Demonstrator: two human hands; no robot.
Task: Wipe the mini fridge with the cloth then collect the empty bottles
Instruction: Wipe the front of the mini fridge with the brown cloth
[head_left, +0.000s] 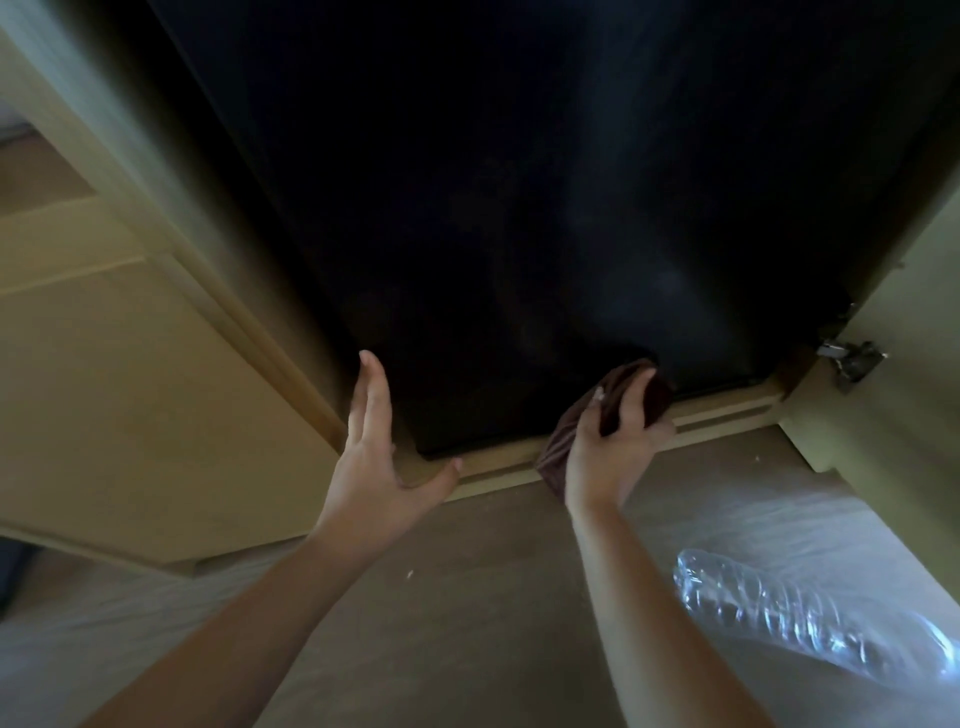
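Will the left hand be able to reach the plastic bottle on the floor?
Probably yes, awkwardly: the left hand is open and empty, but the plastic bottle lies beyond the right forearm, so it must cross over.

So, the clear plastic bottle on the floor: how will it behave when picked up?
The clear plastic bottle looks empty and see-through, so it is probably very light. Its thin, ribbed wall may dent under a firm grip. Lying on its side, it could roll if nudged.
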